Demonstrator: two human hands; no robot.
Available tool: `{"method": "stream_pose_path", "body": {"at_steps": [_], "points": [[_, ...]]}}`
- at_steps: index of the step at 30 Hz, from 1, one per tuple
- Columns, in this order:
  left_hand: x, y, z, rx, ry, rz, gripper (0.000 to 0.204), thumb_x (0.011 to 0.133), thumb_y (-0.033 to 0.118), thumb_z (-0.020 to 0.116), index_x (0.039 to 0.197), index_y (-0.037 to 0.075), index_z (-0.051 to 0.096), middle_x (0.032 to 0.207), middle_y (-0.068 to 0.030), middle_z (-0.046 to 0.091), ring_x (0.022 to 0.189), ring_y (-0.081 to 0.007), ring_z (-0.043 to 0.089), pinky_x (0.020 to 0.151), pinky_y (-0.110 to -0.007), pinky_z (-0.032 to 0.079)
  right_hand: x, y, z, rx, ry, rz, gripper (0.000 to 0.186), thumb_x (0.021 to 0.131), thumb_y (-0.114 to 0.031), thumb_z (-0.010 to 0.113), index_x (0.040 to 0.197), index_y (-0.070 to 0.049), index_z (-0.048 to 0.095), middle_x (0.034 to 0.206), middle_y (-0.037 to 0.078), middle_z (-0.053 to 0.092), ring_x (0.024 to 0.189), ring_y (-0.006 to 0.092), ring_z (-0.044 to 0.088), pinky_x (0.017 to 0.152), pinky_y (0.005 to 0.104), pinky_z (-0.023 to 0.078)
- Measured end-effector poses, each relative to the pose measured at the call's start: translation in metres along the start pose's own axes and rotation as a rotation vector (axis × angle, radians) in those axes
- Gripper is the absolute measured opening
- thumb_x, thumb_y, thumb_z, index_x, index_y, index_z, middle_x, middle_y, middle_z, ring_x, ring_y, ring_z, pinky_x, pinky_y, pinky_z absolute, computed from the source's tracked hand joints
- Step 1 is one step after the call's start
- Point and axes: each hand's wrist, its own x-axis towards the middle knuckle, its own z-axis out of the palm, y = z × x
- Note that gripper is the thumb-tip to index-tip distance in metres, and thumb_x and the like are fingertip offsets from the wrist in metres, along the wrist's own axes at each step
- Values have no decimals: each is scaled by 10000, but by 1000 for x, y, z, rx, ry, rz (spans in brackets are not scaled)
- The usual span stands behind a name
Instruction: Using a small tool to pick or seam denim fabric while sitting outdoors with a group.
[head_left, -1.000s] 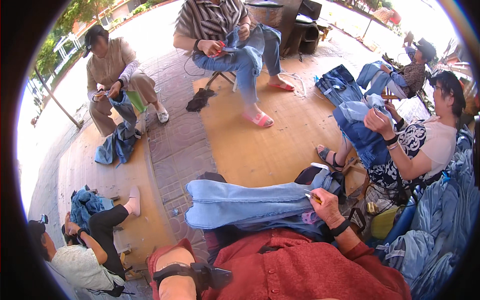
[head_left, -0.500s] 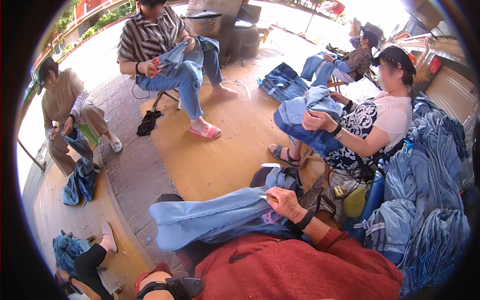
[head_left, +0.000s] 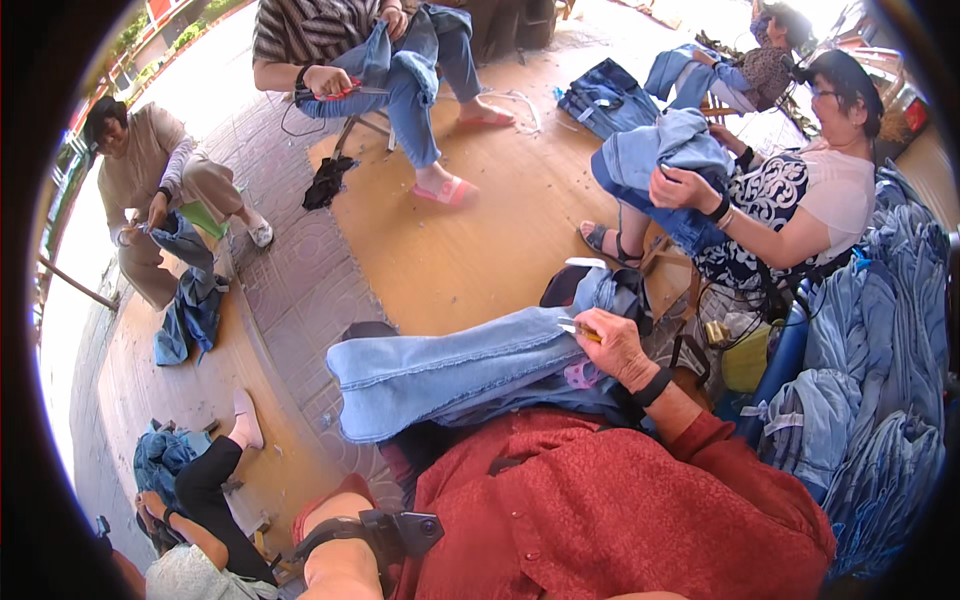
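Light-blue jeans lie across my lap, one leg stretched out to the left. My right hand is closed on small yellow-handled snips, their metal tip pointing left over the denim. A pink and white patterned thing shows just below that hand; its kind is unclear. My left forearm wears a black strap with a small device and bends back toward my body. The left hand itself lies outside the picture.
A large stack of folded jeans stands at my right beside a blue chair edge. Several co-workers sit around with denim on their laps; one holds red-handled scissors. Folded jeans lie on the tan floor board.
The whole view has shifted, so things appear farther right and higher. More of a seated person shows at lower left. My right hand keeps the snips over the jeans.
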Motion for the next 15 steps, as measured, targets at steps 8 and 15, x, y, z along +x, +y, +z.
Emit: {"method": "stream_pose_path", "body": {"at_steps": [8,15], "points": [[-8,-9,4,79,-76,-209,149,822,185,568,862,98,454,806,15,443,707,-115,424,604,-243,340,6,0,-4,17,4,-16,163,686,-40,616,834,-63,551,750,78,568,717,256,595,623,309,472],[-34,-8,3,78,-87,-476,277,812,324,596,637,168,449,595,109,442,517,-48,405,504,-232,279,-10,-5,-15,122,-26,51,178,703,-23,611,866,-63,552,785,77,566,725,260,592,620,294,471]]}}
